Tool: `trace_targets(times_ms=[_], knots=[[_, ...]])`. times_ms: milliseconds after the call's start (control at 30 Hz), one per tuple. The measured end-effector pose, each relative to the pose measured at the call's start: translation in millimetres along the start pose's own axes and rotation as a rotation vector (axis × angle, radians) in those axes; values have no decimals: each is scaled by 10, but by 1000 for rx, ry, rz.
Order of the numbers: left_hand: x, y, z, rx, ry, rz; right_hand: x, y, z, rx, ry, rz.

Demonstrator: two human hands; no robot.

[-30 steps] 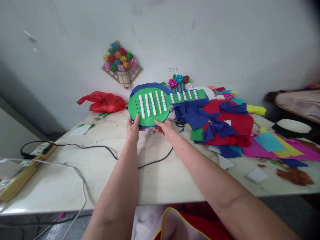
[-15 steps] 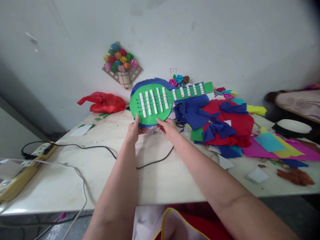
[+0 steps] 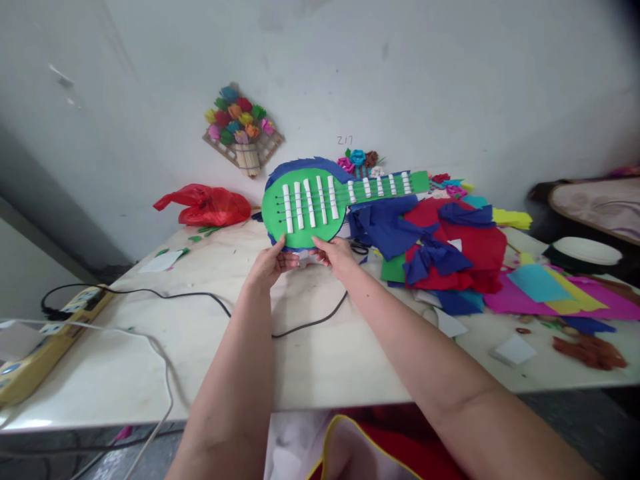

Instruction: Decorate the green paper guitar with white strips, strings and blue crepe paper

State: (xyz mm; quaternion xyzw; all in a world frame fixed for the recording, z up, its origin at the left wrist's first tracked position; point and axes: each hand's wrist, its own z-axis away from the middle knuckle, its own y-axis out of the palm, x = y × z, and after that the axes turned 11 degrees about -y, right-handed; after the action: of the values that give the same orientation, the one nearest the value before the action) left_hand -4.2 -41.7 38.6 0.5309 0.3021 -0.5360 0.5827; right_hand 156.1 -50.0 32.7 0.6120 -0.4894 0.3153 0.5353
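A craft paper lute (image 3: 294, 235), green on its face with a dark blue edge, is held up above the table. White rolled strips cross its round body and its neck, which points right, and thin dark strings run along them. My left hand (image 3: 274, 263) grips the body's lower rim, thumb on the green face and fingers beneath. My right hand (image 3: 334, 256) pinches the same rim further right, also with the thumb in front. The back of the lute is hidden.
Red and blue crepe paper (image 3: 480, 250) is heaped on the right, with magenta sheets (image 3: 510, 303) beside it. A red plastic bag (image 3: 213, 205) lies at the back left. A black cable (image 3: 310, 325) crosses the table from a yellow power strip (image 3: 75, 320). Paper flowers (image 3: 237, 117) hang on the wall.
The lute has turned slightly, its neck end dipping and shifting a little right. My left hand has moved slightly right along the lower rim. My right hand stays in place.
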Motion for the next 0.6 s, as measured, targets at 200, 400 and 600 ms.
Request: trace_targets(times_ms=[200,400,600], knots=[[-61,-77,39,196,16,-18,80,-9,6,-12,53,-50],[-14,-153,64,271,190,-134,113,-35,0,2,111,-124],[4,-133,18,159,270,-129,76,-51,-33,29,168,-168]])
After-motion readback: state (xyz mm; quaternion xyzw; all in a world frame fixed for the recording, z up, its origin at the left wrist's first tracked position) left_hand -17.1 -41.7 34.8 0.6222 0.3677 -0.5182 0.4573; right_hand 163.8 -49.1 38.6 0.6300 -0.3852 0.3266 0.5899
